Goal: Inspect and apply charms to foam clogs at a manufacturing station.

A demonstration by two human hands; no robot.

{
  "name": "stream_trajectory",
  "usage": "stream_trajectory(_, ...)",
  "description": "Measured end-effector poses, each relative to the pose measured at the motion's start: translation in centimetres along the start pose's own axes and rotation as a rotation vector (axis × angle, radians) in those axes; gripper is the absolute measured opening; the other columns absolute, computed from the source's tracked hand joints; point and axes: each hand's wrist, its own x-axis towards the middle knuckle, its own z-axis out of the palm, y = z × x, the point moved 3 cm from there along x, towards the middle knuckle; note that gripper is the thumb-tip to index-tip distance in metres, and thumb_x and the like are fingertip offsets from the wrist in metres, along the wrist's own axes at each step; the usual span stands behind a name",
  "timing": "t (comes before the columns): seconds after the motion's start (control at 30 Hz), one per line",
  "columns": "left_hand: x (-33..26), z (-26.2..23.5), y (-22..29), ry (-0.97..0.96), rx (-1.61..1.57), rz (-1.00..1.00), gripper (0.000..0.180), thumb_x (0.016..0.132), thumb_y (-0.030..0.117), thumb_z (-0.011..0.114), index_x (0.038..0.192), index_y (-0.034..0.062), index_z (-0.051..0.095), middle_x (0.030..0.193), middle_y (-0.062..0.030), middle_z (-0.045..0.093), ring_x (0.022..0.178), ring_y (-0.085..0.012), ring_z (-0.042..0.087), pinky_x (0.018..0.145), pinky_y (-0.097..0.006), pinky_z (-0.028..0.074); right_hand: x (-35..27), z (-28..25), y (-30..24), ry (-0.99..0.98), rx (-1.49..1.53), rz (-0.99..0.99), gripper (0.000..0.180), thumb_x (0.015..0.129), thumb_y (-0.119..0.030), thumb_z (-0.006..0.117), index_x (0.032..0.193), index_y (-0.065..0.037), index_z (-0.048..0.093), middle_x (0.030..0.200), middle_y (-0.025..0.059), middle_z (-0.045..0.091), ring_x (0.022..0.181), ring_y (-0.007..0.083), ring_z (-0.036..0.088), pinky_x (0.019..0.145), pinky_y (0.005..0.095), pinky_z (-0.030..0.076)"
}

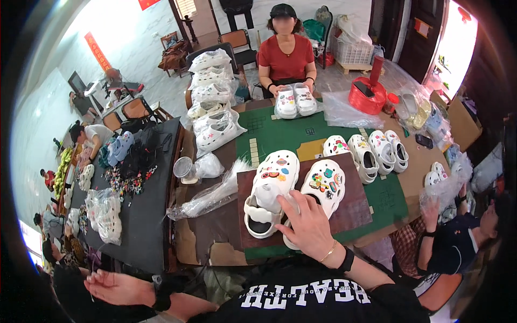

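Observation:
Two white clogs with colourful charms lie on a dark brown board in front of me: the left clog point(280, 167) and the right clog point(323, 183). A wad of white paper point(266, 196) sits in the left clog's opening. My right hand point(309, 223) reaches over the pair, fingers spread, index finger by the paper and the rest over the right clog's heel, which they partly hide. Off to the lower left is my left hand point(110, 285), its fingers curled together. A thin pale strand shows near them; what they hold, if anything, I cannot make out.
Bagged clogs point(215, 129) are stacked at the back left; loose white clogs point(366, 156) stand to the right. Clear bags point(215, 194) lie beside the board. Across the table a person holds bagged clogs point(295, 101); another point(452, 242) works at the right. Red twine point(367, 97) stands behind.

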Motion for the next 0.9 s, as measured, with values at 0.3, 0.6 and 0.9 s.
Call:
stream_trajectory(0.3, -8.0, 5.2, 4.3, -0.447, -1.021, -0.754, 0.025, 0.103, 0.019, 0.044, 0.111, -0.0023, 0.054, 0.092, -0.0052, 0.053, 0.075, -0.0121, 0.049, 0.065, -0.027, 0.043, 0.9, 2.5, -0.1, 0.126, -0.11, 0.091, 0.053, 0.078, -0.037, 0.072, 0.118, -0.008, 0.052, 0.112, 0.0098, 0.057, 0.096, 0.0249, 0.058, 0.071, 0.0376, 0.044)
stream_trajectory(0.6, -20.7, 5.6, 15.7, -1.388, -1.202, -0.838, 0.016, 0.101, 0.015, 0.048, 0.098, 0.0032, 0.058, 0.082, 0.0002, 0.054, 0.072, -0.0062, 0.049, 0.062, -0.022, 0.043, 0.8, 2.9, 0.8, 0.088, -0.113, 0.031, 0.08, 0.078, -0.021, 0.068, 0.149, -0.013, 0.033, 0.105, 0.0084, 0.054, 0.089, 0.021, 0.057, 0.063, 0.0307, 0.048)
stream_trajectory(0.9, -26.5, 5.1, 18.1, -1.3, -1.235, -0.93, 0.015, 0.102, 0.011, 0.045, 0.097, 0.0023, 0.056, 0.087, 0.0006, 0.055, 0.078, -0.0066, 0.051, 0.067, -0.022, 0.042, 0.7, 3.4, 1.0, 0.104, -0.1, -0.055, 0.068, 0.084, -0.02, 0.062, 0.146, -0.007, 0.036, 0.1, 0.0084, 0.053, 0.088, 0.0216, 0.055, 0.063, 0.0313, 0.048)
